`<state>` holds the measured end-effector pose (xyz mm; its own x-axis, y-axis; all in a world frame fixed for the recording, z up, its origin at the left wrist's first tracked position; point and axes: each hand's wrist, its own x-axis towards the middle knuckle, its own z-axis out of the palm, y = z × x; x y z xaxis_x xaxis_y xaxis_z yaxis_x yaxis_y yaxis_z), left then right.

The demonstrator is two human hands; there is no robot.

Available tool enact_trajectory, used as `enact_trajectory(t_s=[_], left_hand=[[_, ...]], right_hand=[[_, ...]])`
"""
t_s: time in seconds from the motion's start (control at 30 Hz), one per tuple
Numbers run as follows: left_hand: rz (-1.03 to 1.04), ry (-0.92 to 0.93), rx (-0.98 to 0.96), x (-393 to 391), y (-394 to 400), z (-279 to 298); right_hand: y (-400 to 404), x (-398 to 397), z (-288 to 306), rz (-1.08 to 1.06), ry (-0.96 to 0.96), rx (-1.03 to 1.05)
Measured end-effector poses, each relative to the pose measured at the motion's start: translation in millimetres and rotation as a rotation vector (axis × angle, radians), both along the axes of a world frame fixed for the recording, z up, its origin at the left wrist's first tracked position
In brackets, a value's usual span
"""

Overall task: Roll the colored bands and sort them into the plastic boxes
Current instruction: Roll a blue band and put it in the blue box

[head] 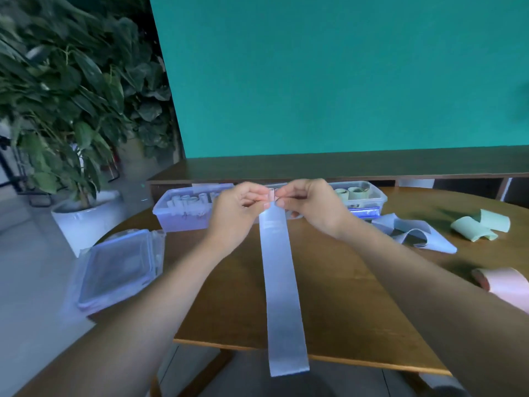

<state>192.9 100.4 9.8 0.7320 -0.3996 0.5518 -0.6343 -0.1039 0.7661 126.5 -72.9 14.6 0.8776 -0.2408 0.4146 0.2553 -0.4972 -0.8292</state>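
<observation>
A long pale blue band (282, 287) hangs down over the wooden table (343, 296) and past its front edge. My left hand (239, 209) and my right hand (306, 206) pinch its top end together, above the middle of the table. Behind my hands stand two clear plastic boxes: the left box (183, 213) holds several rolled pale bands, and the right box (360, 196) holds rolled green bands. The space between the boxes is hidden by my hands.
Loose blue bands (412, 234), green bands (481, 227) and a pink band (503, 282) lie on the right of the table. Box lids (120, 267) are stacked at the left edge. A potted plant (83, 222) stands on the floor to the left.
</observation>
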Motion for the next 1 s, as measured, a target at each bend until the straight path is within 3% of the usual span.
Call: enact_trajectory(t_s=[0.3, 0.5, 0.8, 0.9, 1.0], left_hand=[[0.065, 0.098, 0.143, 89, -24, -88], [0.146, 0.077, 0.174, 105, -35, -106], [0.218, 0.183, 0.349, 64, 0, -112], [0.194, 0.128, 0.412, 32, 14, -112], [0.098, 0.067, 0.348, -8, 32, -108]], right_hand=[[-22, 78, -85, -0.091, 0.111, -0.194], [-22, 92, -104, -0.167, 0.156, -0.201], [2, 27, -106, -0.139, 0.184, -0.292], [10, -3, -110, -0.118, 0.165, -0.329], [21, -38, -113, -0.08, 0.129, -0.368]])
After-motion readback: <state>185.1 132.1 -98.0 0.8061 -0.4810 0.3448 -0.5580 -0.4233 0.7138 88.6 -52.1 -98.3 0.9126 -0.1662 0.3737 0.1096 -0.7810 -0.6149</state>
